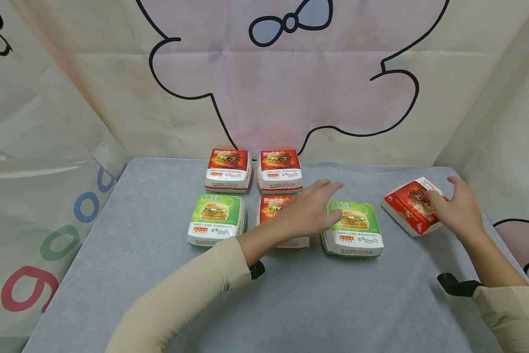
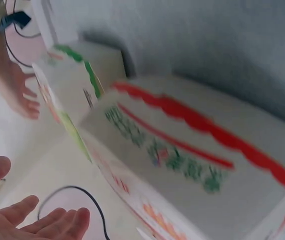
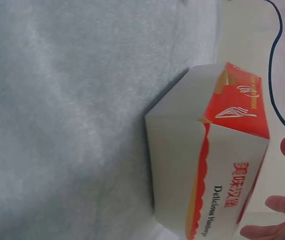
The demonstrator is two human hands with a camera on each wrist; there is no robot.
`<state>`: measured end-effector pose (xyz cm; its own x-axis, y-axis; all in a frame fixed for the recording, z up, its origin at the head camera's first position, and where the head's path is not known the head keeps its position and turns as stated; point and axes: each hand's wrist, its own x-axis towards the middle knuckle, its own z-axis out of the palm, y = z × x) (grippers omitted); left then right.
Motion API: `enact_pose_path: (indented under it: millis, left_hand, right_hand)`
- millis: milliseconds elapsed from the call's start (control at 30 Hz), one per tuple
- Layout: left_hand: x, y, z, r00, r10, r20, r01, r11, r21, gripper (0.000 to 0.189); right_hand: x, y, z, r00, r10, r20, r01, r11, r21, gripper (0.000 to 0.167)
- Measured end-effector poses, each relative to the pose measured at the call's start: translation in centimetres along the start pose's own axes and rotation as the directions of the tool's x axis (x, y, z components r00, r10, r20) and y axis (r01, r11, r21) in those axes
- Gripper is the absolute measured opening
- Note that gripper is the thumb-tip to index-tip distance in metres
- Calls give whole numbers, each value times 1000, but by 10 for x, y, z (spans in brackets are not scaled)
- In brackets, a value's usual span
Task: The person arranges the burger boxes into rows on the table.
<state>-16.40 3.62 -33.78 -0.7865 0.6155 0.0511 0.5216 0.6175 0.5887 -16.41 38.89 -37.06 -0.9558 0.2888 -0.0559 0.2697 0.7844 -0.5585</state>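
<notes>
Just above the front middle red burger box (image 1: pixel 274 207), my left hand (image 1: pixel 308 211) reaches with fingers extended, covering part of that box. Its thumb overlaps the edge of the right green burger box (image 1: pixel 355 228); the left wrist view shows the fingers (image 2: pixel 52 220) spread and holding nothing. Over at the right, a red burger box (image 1: pixel 412 206) sits turned at an angle on the table. My right hand (image 1: pixel 459 211) is beside it, thumb overlapping its right side in the head view. The right wrist view shows those fingers (image 3: pixel 277 205) apart from the box (image 3: pixel 207 150).
Two more red burger boxes (image 1: pixel 227 169) stand side by side at the back, near the printed curtain (image 1: pixel 335 88). Another green burger box (image 1: pixel 216 220) stands at the front left of the group. Grey cloth covers the table (image 1: pixel 127 274).
</notes>
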Motion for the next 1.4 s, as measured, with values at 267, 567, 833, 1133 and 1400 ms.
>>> enact_pose_path:
  millis: [267, 567, 833, 1133, 1400]
  left_hand:
    - [15, -15, -14, 1000, -3, 2, 4, 997, -75, 59]
    - [25, -24, -22, 1000, 15, 9, -14, 992, -124, 58]
    - [31, -27, -23, 999, 7, 41, 0, 987, -160, 57]
    - [41, -29, -21, 995, -24, 99, 35, 994, -104, 57]
    - [51, -28, -16, 993, -47, 111, 55, 996, -73, 58]
  right_hand:
    - [4, 5, 9, 1000, -22, 18, 22, 999, -33, 80]
    - [6, 0, 18, 1000, 12, 25, -11, 999, -39, 80]
    - [9, -6, 24, 1000, 8, 23, -7, 999, -45, 79]
    - [16, -15, 28, 996, -78, 47, 82, 992, -91, 73]
    - [24, -28, 35, 990, -114, 84, 122, 987, -106, 73]
